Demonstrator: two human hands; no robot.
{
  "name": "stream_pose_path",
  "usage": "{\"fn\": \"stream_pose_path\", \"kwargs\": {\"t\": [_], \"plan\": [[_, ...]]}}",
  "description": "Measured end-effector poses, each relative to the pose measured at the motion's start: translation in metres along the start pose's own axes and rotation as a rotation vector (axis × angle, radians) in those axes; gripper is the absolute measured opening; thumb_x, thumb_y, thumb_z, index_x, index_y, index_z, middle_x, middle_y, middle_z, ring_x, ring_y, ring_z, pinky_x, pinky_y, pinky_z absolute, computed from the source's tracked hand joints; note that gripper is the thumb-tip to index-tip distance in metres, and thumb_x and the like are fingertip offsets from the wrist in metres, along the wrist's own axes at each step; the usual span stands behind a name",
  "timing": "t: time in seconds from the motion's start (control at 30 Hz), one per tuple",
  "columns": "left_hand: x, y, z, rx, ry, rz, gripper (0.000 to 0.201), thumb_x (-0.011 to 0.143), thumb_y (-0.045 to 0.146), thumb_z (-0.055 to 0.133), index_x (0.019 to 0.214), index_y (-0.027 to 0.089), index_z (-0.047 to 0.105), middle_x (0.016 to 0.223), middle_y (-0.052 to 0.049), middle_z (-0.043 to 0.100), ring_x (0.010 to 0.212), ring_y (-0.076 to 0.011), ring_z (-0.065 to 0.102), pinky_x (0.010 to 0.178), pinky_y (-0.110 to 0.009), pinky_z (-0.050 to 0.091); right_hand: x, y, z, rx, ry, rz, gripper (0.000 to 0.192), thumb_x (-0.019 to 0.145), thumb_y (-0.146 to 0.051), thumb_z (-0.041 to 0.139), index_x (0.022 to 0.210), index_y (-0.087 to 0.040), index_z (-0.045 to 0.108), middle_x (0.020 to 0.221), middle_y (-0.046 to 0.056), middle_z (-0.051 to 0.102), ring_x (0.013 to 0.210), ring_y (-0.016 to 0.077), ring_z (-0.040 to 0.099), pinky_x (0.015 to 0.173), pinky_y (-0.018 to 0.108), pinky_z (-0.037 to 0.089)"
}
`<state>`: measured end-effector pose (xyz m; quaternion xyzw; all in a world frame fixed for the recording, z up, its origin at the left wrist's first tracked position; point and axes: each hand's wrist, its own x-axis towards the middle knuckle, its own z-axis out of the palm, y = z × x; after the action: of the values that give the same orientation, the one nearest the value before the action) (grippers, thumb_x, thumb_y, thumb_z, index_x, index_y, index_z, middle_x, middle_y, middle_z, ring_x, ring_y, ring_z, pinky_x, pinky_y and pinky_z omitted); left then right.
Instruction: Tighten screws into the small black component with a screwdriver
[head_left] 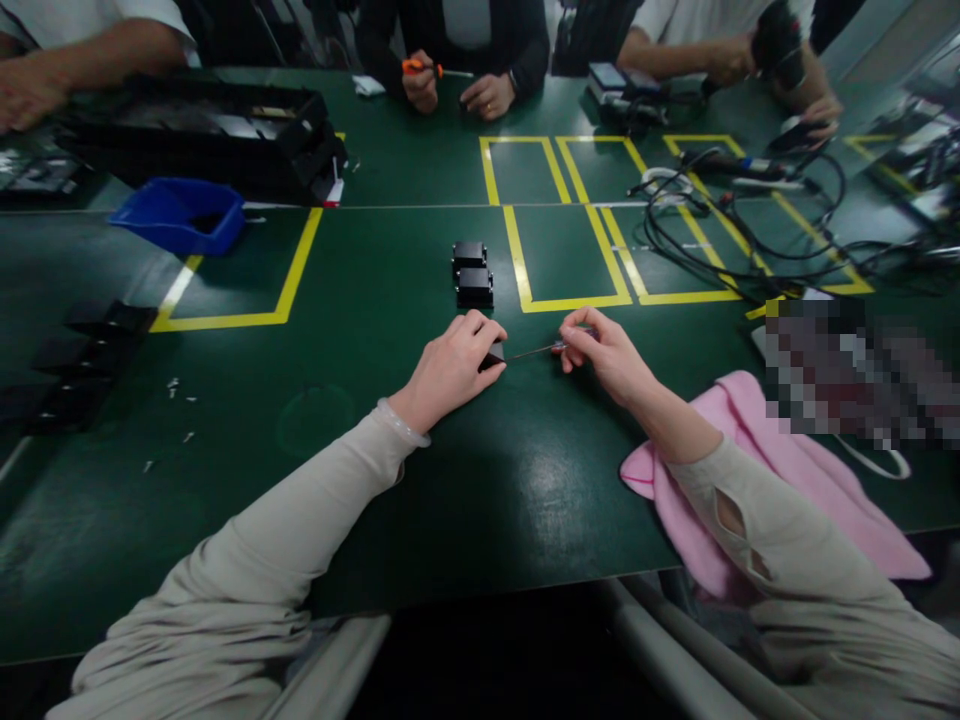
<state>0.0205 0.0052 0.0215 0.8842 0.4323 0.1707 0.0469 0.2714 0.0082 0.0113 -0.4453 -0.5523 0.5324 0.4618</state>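
Note:
My left hand [457,360] is closed around a small black block-shaped part [493,354] and holds it down on the green table; much of the part is hidden under the fingers. In my right hand [600,350] is a screwdriver [534,351], gripped by its handle between thumb and fingers. Its thin shaft points left, and the tip is at or very near the black part; contact cannot be made out. Just beyond my left hand, two similar black parts [473,273] stand one behind the other.
Loose screws [173,388] and more black parts [90,360] lie at left, near a blue scoop-shaped bin [184,215] and a black crate [202,140]. A pink cloth [742,430] lies under my right forearm. Cables [720,225] spread at right. Co-workers' hands [487,95] are across the table.

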Motion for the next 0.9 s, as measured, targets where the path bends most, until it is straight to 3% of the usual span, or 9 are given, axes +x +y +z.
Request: {"fn": "stream_pose_path", "kwargs": {"t": [0.13, 0.37, 0.53, 0.73, 0.9], "plan": [[0.0001, -0.0002, 0.0000, -0.002, 0.002, -0.006, 0.028, 0.095, 0.025, 0.068, 0.120, 0.019, 0.057, 0.120, -0.009, 0.061, 0.109, -0.0251, 0.061, 0.077, -0.034, 0.057, 0.0000, 0.0003, -0.0006, -0.004, -0.013, 0.023, 0.030, 0.091, -0.047, 0.074, 0.084, -0.022, 0.058, 0.046, -0.012, 0.044, 0.046, 0.0103, 0.055, 0.053, 0.026, 0.039], [0.0003, 0.0001, -0.0002, 0.001, -0.012, -0.011, 0.028, 0.095, 0.024, 0.068, 0.120, 0.018, 0.057, 0.120, -0.010, 0.061, 0.109, -0.0251, 0.061, 0.078, -0.034, 0.057, 0.0009, 0.0034, -0.0001, 0.001, 0.018, -0.009, 0.034, 0.085, -0.045, 0.083, 0.086, -0.021, 0.059, 0.056, -0.008, 0.058, 0.052, 0.0102, 0.060, 0.061, 0.028, 0.047], [0.0004, 0.0004, 0.0002, 0.012, -0.012, -0.012, 0.029, 0.095, 0.024, 0.069, 0.120, 0.018, 0.057, 0.120, -0.009, 0.061, 0.109, -0.0250, 0.060, 0.077, -0.034, 0.057, 0.0004, 0.0010, -0.0001, -0.013, -0.024, -0.005, 0.040, 0.092, -0.057, 0.071, 0.083, -0.021, 0.060, 0.048, -0.010, 0.048, 0.046, 0.0095, 0.054, 0.052, 0.025, 0.039], [0.0011, 0.0014, -0.0008, 0.016, -0.010, -0.013, 0.029, 0.095, 0.025, 0.069, 0.121, 0.017, 0.058, 0.120, -0.009, 0.061, 0.108, -0.0249, 0.061, 0.074, -0.033, 0.057, 0.0000, -0.0011, 0.0007, 0.000, 0.010, -0.004, 0.034, 0.088, -0.048, 0.079, 0.087, -0.021, 0.059, 0.053, -0.009, 0.056, 0.051, 0.0107, 0.060, 0.061, 0.027, 0.048], [0.0015, 0.0014, -0.0012, 0.020, -0.015, -0.013, 0.030, 0.094, 0.024, 0.070, 0.121, 0.017, 0.058, 0.120, -0.009, 0.061, 0.108, -0.0250, 0.061, 0.076, -0.034, 0.057, -0.0005, -0.0024, 0.0010, -0.027, -0.009, 0.022, 0.032, 0.091, -0.048, 0.074, 0.082, -0.021, 0.059, 0.047, -0.010, 0.047, 0.046, 0.0101, 0.055, 0.055, 0.026, 0.041]]}}
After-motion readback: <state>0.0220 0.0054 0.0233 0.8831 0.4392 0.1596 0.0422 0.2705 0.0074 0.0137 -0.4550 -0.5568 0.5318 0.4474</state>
